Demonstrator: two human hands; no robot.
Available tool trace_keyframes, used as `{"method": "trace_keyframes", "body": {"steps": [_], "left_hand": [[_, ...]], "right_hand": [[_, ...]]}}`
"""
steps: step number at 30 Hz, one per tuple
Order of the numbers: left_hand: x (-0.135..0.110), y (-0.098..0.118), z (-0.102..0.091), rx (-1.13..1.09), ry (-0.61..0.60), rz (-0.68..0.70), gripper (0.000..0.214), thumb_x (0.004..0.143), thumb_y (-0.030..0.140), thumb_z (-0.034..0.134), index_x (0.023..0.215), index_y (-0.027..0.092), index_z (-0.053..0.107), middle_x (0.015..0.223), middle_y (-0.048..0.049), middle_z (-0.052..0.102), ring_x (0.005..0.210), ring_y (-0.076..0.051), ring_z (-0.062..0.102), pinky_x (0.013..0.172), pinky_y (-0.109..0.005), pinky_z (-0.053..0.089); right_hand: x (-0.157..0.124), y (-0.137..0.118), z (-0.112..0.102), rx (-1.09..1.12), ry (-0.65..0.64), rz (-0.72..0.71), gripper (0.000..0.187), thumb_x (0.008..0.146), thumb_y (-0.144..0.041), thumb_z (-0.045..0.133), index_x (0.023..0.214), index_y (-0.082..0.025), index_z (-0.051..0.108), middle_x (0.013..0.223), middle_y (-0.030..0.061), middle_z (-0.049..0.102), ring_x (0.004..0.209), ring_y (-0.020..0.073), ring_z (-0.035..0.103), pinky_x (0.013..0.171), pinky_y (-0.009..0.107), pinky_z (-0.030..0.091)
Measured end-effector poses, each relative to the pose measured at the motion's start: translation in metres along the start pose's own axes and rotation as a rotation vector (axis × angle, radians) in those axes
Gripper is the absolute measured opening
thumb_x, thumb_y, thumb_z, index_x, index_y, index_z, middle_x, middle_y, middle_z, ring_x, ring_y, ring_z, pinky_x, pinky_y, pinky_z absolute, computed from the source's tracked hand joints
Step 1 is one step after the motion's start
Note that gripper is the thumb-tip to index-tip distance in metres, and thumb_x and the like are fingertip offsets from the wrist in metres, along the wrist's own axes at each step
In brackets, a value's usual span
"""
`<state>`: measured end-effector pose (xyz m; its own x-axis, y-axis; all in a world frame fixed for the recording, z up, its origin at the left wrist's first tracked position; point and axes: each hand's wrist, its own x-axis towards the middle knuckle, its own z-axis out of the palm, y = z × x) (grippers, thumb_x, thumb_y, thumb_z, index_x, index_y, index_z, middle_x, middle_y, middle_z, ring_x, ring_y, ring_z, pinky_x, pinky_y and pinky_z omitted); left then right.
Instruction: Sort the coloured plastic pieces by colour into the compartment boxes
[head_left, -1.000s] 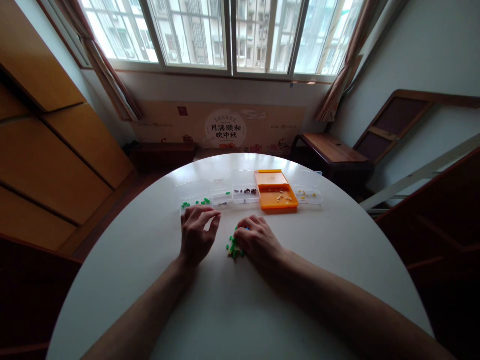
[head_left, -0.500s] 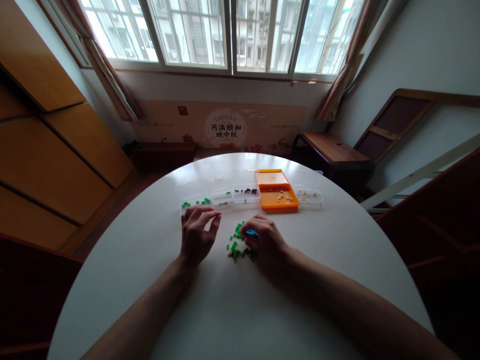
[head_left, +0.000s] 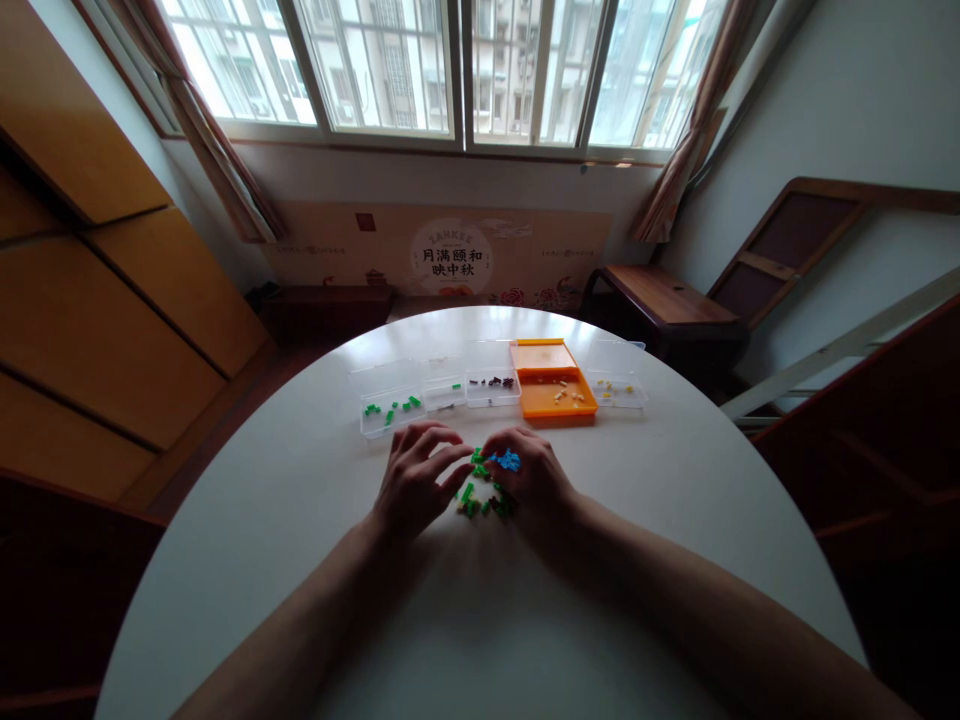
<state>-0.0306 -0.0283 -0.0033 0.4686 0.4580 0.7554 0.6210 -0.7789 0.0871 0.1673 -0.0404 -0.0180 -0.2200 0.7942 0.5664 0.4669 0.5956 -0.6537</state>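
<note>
A loose pile of small building bricks, mostly green [head_left: 469, 495] with a few dark and tan ones, lies on the white table between my hands. At the left of the pile, my left hand [head_left: 421, 480] has thumb and forefinger apart, tips beside some green bricks; nothing shows held in it. Curled on the pile's right side, my right hand [head_left: 536, 468] has its fingers around a cluster of small blue bricks [head_left: 508, 460]. Its palm and some fingertips are hidden.
Beyond my hands stand clear plastic boxes: one with green bricks [head_left: 391, 412], one with a green piece [head_left: 444, 392], one with dark pieces [head_left: 493, 392], one with yellow pieces [head_left: 619, 392]. An open orange box [head_left: 536, 405] holds tan pieces. The round table [head_left: 675, 520] curves around.
My left hand has moved right from beside the green-brick box to the pile. My right hand has shifted slightly, and more of the blue bricks shows.
</note>
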Motion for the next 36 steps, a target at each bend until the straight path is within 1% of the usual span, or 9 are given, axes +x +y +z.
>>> {"method": "trace_keyframes", "body": {"steps": [10,14,17,20,22,26,29,32,36], "left_hand": [[-0.001,0.0,0.003,0.01,-0.029,0.025,0.005,0.081,0.024,0.069,0.087,0.025,0.07,0.089,-0.0016,0.069,0.097,-0.02,0.057,0.084,-0.036,0.041],[0.0,-0.003,0.001,0.042,-0.023,0.014,0.004,0.082,0.024,0.068,0.085,0.026,0.07,0.088,-0.0009,0.069,0.096,-0.02,0.058,0.083,-0.035,0.041],[0.001,-0.012,-0.003,0.098,0.068,-0.07,0.002,0.082,0.026,0.068,0.084,0.026,0.07,0.087,-0.0007,0.069,0.094,-0.02,0.058,0.084,-0.037,0.042],[-0.001,-0.027,-0.009,0.215,0.24,-0.24,0.005,0.082,0.028,0.067,0.085,0.025,0.071,0.088,-0.0028,0.068,0.093,-0.022,0.057,0.085,-0.04,0.042],[-0.004,-0.038,-0.011,0.292,0.311,-0.344,0.009,0.083,0.03,0.067,0.085,0.023,0.071,0.088,-0.0053,0.068,0.093,-0.025,0.055,0.084,-0.041,0.042],[-0.012,-0.054,-0.009,0.335,0.314,-0.519,0.018,0.083,0.035,0.065,0.09,0.021,0.073,0.091,-0.0085,0.068,0.091,-0.027,0.054,0.081,-0.043,0.042],[-0.014,-0.058,-0.006,0.322,0.326,-0.606,0.025,0.085,0.037,0.061,0.098,0.019,0.072,0.095,-0.0108,0.067,0.093,-0.029,0.054,0.083,-0.044,0.041],[-0.012,-0.055,-0.006,0.281,0.326,-0.614,0.026,0.086,0.037,0.059,0.099,0.018,0.071,0.096,-0.0108,0.068,0.094,-0.028,0.055,0.085,-0.044,0.04],[-0.009,-0.045,-0.006,0.264,0.282,-0.545,0.023,0.087,0.035,0.056,0.092,0.018,0.071,0.094,-0.0091,0.068,0.094,-0.027,0.055,0.085,-0.042,0.04]], "right_hand": [[-0.001,0.001,0.002,0.004,0.003,-0.045,0.009,0.077,-0.013,0.065,0.082,-0.02,0.064,0.076,0.0011,0.064,0.071,0.0146,0.059,0.067,0.024,0.047],[-0.001,0.002,0.001,-0.015,-0.017,-0.05,0.013,0.077,-0.014,0.066,0.088,-0.02,0.064,0.081,0.0028,0.066,0.078,0.0172,0.059,0.072,0.027,0.047],[-0.001,0.004,0.0,-0.051,-0.027,-0.057,0.014,0.077,-0.014,0.066,0.088,-0.021,0.064,0.084,0.0041,0.067,0.083,0.0196,0.058,0.077,0.031,0.047],[-0.003,0.005,-0.001,-0.062,-0.053,-0.096,0.008,0.079,-0.014,0.063,0.083,-0.021,0.064,0.085,0.0045,0.067,0.084,0.0197,0.056,0.077,0.032,0.047],[-0.005,0.006,-0.001,-0.078,-0.073,-0.119,0.008,0.081,-0.014,0.062,0.082,-0.022,0.064,0.087,0.0047,0.067,0.084,0.0196,0.056,0.079,0.032,0.047],[-0.006,0.007,-0.001,-0.114,-0.094,-0.136,0.009,0.08,-0.014,0.062,0.084,-0.021,0.064,0.087,0.005,0.067,0.085,0.0198,0.055,0.081,0.033,0.046],[-0.006,0.007,-0.001,-0.128,-0.086,-0.128,0.008,0.08,-0.014,0.062,0.084,-0.02,0.064,0.086,0.0052,0.066,0.085,0.0202,0.054,0.08,0.034,0.046],[-0.006,0.005,-0.003,-0.158,-0.093,-0.086,0.013,0.076,-0.01,0.062,0.084,-0.02,0.064,0.086,0.0051,0.065,0.085,0.0209,0.053,0.08,0.034,0.046],[-0.006,0.002,-0.005,-0.225,-0.12,-0.013,0.019,0.069,-0.006,0.061,0.083,-0.019,0.064,0.086,0.0057,0.063,0.086,0.022,0.052,0.081,0.035,0.046]]}}
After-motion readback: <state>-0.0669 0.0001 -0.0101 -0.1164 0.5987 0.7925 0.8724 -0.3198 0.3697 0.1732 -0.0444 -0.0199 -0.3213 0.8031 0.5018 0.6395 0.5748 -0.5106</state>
